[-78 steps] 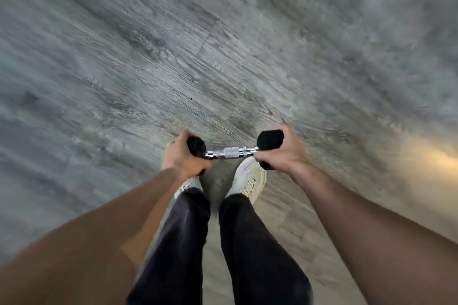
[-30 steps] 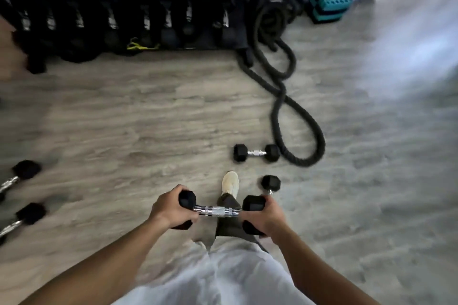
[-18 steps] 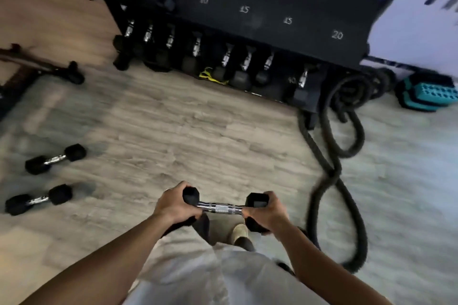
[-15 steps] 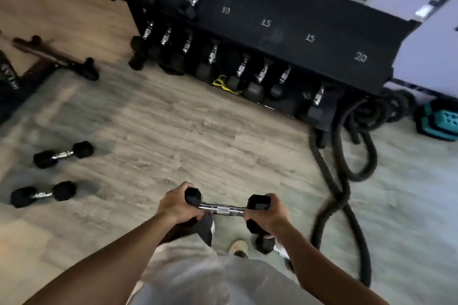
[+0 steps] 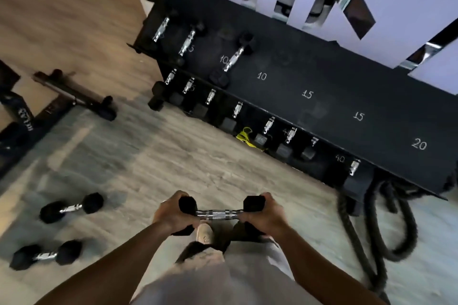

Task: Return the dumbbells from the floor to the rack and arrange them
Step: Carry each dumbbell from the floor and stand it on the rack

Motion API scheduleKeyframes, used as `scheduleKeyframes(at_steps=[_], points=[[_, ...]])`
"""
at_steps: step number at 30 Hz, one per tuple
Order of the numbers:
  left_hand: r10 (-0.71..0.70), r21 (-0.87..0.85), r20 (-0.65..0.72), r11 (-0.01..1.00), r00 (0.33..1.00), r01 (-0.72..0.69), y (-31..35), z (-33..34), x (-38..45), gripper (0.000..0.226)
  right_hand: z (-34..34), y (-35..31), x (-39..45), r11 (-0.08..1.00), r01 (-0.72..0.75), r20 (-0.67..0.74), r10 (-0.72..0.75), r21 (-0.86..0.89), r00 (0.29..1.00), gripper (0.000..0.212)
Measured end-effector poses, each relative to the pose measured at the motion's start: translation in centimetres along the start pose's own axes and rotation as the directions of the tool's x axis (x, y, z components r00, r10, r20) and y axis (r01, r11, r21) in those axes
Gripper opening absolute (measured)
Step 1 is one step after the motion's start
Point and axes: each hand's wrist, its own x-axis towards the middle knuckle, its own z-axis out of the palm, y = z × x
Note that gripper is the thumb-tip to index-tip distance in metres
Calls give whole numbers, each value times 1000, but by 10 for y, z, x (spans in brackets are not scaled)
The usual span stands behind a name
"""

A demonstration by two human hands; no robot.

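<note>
Both hands, left hand (image 5: pixel 173 213) and right hand (image 5: pixel 266 214), still clench the dumbbell (image 5: pixel 219 214) ends; rack (image 5: pixel 322 96) now nearer ahead — carry nearly done.

Rack (image 5: pixel 322 77) top shelf chalked 10, 10, 15, 15, 20; lower shelf 40 (second 40 fainter)

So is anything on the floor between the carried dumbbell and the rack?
Nothing visible: bare floor lies between the dumbbell and the rack. The thick rope lies off to the right.
</note>
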Motion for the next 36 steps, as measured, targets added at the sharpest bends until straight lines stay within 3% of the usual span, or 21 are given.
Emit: scheduleKeyframes(at_steps=[8, 12, 17, 24, 29, 36], points=[[4, -51, -15, 999, 1000, -4, 121, -62, 102, 70, -85, -126, 109, 998, 38, 56, -35, -54, 998, 89], [19, -53, -26, 998, 999, -20, 197, -73, 157, 69, -149, -178, 177, 994, 78, 20, -76, -78, 997, 96], [12, -18, 12, 1000, 1000, -12, 294, -73, 213, 75, -241, -230, 241, 984, 84, 33, -80, -157, 996, 82], [2, 70, 102, 998, 995, -9, 397, -44, 270, 87, -345, -283, 306, 931, 89, -8, -98, -353, 995, 84], [-51, 48, 184, 998, 982, 43, 442, -19, 302, 88, -380, -305, 346, 881, 90, -65, -136, -465, 989, 99], [-42, 185, 185, 983, 982, 8, 460, -11, 352, 98, -374, -324, 389, 827, 120, -70, -188, -549, 980, 96]])
